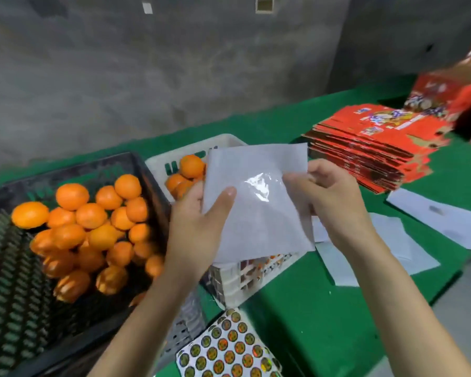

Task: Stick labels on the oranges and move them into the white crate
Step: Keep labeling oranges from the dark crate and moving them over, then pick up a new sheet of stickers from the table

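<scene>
Left hand (pixel 193 227) thumb clamps white sheet (pixel 259 213); right hand (pixel 326 197) pinches edge.

Diffuse, even light; shadows are soft, and the oranges (pixel 93 213) render saturated. A specular glare patch marks the glossy white sheet (pixel 259 227). Focus is soft throughout; the red cartons (pixel 370 142) at right smear. Wide-angle distortion bends the table (pixel 324 308) edge and the black crate (pixel 17 295).

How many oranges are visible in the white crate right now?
3: one orange on top, two lower, at the white crate's left end. The held sheet covers the rest; more may be hidden.
</scene>
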A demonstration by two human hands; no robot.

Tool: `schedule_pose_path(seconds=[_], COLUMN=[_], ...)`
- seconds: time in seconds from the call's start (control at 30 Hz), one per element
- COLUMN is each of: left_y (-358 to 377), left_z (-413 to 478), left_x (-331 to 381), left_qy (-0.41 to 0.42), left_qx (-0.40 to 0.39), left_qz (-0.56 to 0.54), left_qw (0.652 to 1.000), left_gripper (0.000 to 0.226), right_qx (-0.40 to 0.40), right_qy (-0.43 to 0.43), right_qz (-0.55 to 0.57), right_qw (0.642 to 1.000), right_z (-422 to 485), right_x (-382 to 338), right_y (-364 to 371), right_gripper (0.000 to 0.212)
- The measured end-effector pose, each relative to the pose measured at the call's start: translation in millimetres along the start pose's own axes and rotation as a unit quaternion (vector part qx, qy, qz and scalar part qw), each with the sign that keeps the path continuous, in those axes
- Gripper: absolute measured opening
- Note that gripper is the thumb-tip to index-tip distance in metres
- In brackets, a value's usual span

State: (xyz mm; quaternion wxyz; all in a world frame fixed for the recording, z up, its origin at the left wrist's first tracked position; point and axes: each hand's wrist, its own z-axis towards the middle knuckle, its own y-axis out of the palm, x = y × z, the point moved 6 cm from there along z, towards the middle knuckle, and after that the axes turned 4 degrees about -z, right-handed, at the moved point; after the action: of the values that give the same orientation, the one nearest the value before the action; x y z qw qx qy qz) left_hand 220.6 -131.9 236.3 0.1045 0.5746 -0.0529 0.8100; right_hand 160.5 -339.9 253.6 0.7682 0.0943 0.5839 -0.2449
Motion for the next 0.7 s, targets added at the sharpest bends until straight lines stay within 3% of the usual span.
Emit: schedule_pose_path(seconds=[0.13, 0.27, 0.37, 0.5, 0.6, 0.7], left_y=[87, 167, 220, 266, 278, 282], left_z=[3, 2, 3, -3, -13, -15], left_x=[-23, -68, -117, -197, -246, -279], left_qy=[-0.046, -0.089, -0.112, -0.202, -0.286, -0.322], left_qx=[-0.095, -0.118, -0.112, -0.136, -0.149, -0.202], left_qz=[-0.059, -0.069, -0.029, 0.042, 0.076, 0.182], left_qw=[0.993, 0.987, 0.987, 0.969, 0.944, 0.907], left_gripper=[0.015, 0.021, 0.025, 0.038, 0.036, 0.029], right_qx=[0.078, 0.104, 0.093, 0.07, 0.052, 0.023], right_qy=[0.009, 0.048, 0.082, 0.168, 0.232, 0.251], right_qz=[-0.031, -0.063, -0.089, -0.119, -0.169, -0.255], right_qw=[0.996, 0.991, 0.988, 0.976, 0.956, 0.934], right_z=[12, 24, 36, 47, 47, 45], right_x=[31, 83, 134, 211, 258, 294], right_y=[-68, -135, -178, -208, -210, -202], right_gripper=[0.006, 0.008, 0.012, 0.018, 0.031, 0.035])
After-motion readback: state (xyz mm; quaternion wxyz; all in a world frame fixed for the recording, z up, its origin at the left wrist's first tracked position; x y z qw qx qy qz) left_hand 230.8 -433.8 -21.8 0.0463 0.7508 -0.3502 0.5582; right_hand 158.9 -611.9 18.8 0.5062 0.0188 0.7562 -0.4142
